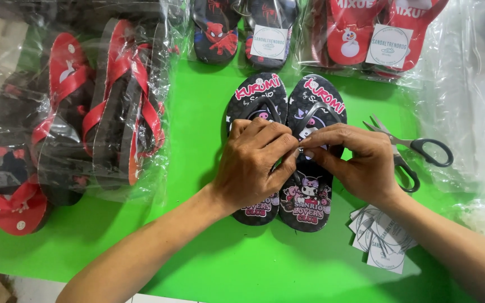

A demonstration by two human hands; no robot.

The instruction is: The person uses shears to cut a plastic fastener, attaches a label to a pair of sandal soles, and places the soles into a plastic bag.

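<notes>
Pinching at the straps of a black sandal pair on the green counter.
Our left hand and right hand close fingertips together there; light, bendy foam, best held by the straps.
</notes>
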